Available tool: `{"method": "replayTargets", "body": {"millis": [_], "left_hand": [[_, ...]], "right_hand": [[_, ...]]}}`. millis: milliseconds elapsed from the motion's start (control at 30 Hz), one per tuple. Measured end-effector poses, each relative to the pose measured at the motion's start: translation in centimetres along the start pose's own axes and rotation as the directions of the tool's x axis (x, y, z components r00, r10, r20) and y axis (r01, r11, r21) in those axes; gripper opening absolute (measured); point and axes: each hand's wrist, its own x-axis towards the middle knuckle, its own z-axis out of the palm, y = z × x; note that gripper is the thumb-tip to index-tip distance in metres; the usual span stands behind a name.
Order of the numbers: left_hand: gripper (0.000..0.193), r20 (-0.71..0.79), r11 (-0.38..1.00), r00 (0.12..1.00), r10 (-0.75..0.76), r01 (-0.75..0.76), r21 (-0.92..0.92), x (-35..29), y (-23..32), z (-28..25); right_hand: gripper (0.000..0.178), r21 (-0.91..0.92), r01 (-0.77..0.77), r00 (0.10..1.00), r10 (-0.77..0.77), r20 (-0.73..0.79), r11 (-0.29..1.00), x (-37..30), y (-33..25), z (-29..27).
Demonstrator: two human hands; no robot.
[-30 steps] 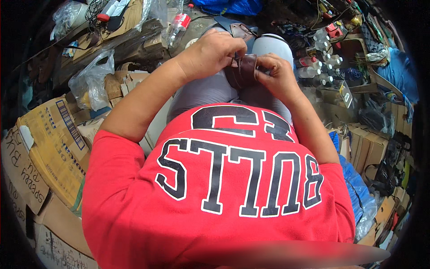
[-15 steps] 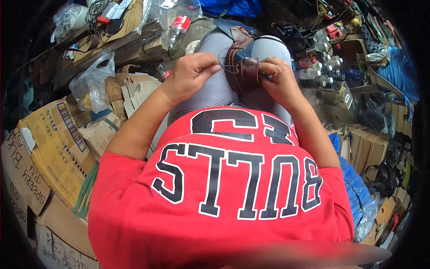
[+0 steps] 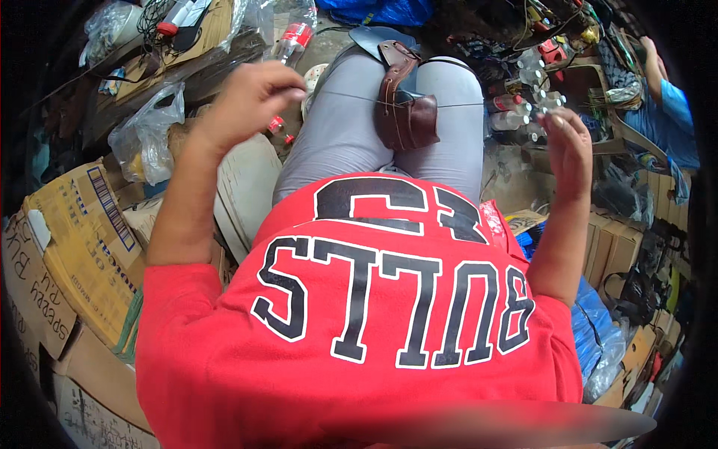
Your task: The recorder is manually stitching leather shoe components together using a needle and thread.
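Cardboard boxes [image 3: 75, 247] and clutter crowd the floor around grey-trousered knees [image 3: 351, 127].

The left hand [image 3: 250, 93] and right hand [image 3: 566, 142] drew apart from the brown leather piece [image 3: 404, 112] (it rested on the lap), stretching a thread [image 3: 336, 95] taut left and right.

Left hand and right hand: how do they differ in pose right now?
The left hand is curled into a loose fist, fingers pinched together; the right hand is more open, fingers pointing up. The left hand hangs over the clutter beside the thigh, the right hand out past the other thigh. Both hold an end of the taut thread that runs through the brown leather piece.
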Motion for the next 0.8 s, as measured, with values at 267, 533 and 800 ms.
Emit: {"method": "replayTargets", "body": {"millis": [267,533,800], "left_hand": [[0.008,-0.153,0.965,0.953,-0.26,0.254,-0.058,-4.2,0.5,-6.1],[0.01,-0.348,0.929,0.869,-0.351,0.277,-0.245,-6.6,-1.2,-8.5],[0.016,-0.411,0.005,0.911,-0.003,-0.411,-0.911,-3.0,-6.0,-4.4]], "right_hand": [[0.014,0.685,0.036,0.984,0.094,-0.152,0.728,3.0,0.4,9.0],[0.01,0.612,0.107,0.994,-0.069,-0.085,0.784,5.5,0.2,0.2],[0.011,0.645,0.009,0.969,0.154,-0.196,0.764,4.3,4.8,0.4]]}}
